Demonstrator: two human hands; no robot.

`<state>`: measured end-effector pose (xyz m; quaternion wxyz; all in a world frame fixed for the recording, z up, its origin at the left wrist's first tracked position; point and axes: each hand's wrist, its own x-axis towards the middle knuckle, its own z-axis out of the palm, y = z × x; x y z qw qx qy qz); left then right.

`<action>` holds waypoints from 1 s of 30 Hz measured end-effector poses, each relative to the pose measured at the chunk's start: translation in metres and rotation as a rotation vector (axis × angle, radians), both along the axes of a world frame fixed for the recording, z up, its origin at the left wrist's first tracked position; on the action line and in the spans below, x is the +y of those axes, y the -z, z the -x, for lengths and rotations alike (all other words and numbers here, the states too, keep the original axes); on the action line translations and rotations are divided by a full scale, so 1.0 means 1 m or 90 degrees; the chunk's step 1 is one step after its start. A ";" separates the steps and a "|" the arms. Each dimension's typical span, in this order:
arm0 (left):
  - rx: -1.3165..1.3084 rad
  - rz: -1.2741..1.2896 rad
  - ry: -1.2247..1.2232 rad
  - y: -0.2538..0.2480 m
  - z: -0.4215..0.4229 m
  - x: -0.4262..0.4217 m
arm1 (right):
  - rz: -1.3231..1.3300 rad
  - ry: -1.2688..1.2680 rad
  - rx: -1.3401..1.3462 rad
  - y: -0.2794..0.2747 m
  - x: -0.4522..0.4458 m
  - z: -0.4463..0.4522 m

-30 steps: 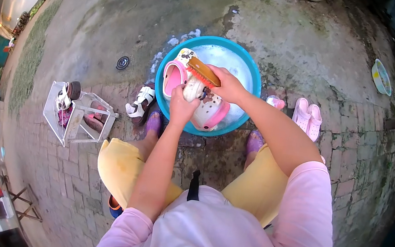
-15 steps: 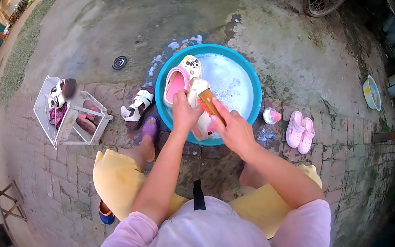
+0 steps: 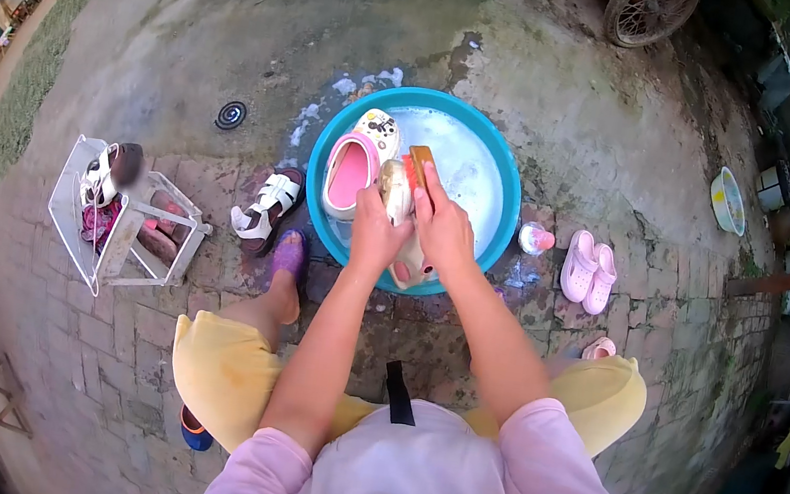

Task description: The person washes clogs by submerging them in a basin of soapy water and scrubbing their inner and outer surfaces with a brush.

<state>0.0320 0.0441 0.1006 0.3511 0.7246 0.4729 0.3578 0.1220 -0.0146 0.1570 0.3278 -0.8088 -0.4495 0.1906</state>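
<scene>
My left hand (image 3: 379,235) is closed around a pale, wet clog (image 3: 394,186) over the teal basin (image 3: 511,203). In my right hand (image 3: 442,234) is a wooden scrub brush (image 3: 421,156), its red-orange bristles turned toward the clog's right side. Whether the bristles touch the shoe is hard to make out. Against the basin's left wall leans a white clog with a pink lining and charms (image 3: 353,172). Suds (image 3: 466,171) cover the water. Partly hidden under my hands is another pale shape with pink (image 3: 406,271).
White sandals (image 3: 269,207) lie left of the basin, near a white rack of shoes (image 3: 119,234). To the right stand a small bottle (image 3: 535,239) and pink clogs (image 3: 588,272). A black coil (image 3: 231,115) lies farther off. A wheel (image 3: 650,12) is at the back.
The brush has swung from slanting across the clog to nearly upright at its right side. My right hand and forearm have drawn inward, closer to my left hand. The view has shifted slightly.
</scene>
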 end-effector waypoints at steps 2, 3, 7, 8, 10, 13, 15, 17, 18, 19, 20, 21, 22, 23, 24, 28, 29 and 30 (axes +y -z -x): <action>0.008 -0.012 0.024 0.003 0.003 0.000 | 0.081 0.029 0.098 -0.013 0.010 -0.006; 0.003 0.011 0.023 0.007 0.008 0.006 | 0.023 0.009 0.090 -0.002 -0.002 0.001; 0.002 0.050 0.056 0.014 0.011 0.012 | -0.108 -0.063 -0.020 0.020 -0.020 0.015; 0.010 0.058 0.061 0.014 0.010 0.003 | -0.024 -0.010 0.042 0.001 -0.001 -0.001; 0.010 -0.044 0.103 0.010 0.004 -0.003 | 0.009 0.047 0.081 -0.005 0.020 -0.023; 0.000 0.052 0.085 0.011 0.014 0.009 | -0.126 0.016 -0.024 0.041 -0.012 -0.002; -0.005 0.109 0.083 0.008 0.013 0.010 | -0.181 0.015 -0.077 0.037 -0.018 0.003; -0.014 0.072 0.099 0.008 0.001 -0.001 | -0.098 0.039 0.010 0.008 -0.008 -0.003; -0.023 0.029 0.120 0.009 -0.001 -0.005 | 0.009 0.067 0.125 -0.005 0.001 -0.011; -0.039 0.008 0.123 0.009 0.000 -0.006 | 0.029 0.070 0.130 -0.007 0.007 -0.015; -0.039 0.003 0.127 0.010 0.002 -0.003 | 0.023 0.074 0.130 -0.004 0.004 -0.010; -0.025 0.058 0.089 0.012 0.006 0.001 | 0.004 0.050 0.094 0.004 -0.007 0.001; -0.013 0.116 0.049 0.012 0.010 0.005 | -0.012 0.023 0.056 0.017 -0.021 0.013; -0.020 0.181 0.054 0.006 0.012 0.009 | -0.026 0.009 0.036 0.022 -0.027 0.016; -0.022 0.180 0.053 0.008 0.010 0.010 | -0.041 -0.005 0.016 0.026 -0.033 0.020; -0.012 0.027 0.115 0.016 0.004 -0.003 | 0.026 0.015 0.022 -0.007 -0.006 -0.007; -0.001 0.021 0.118 0.013 0.003 -0.005 | 0.070 0.020 0.052 -0.018 0.001 -0.014; 0.010 0.012 0.121 0.009 0.003 -0.005 | 0.067 0.021 0.052 -0.018 -0.006 -0.008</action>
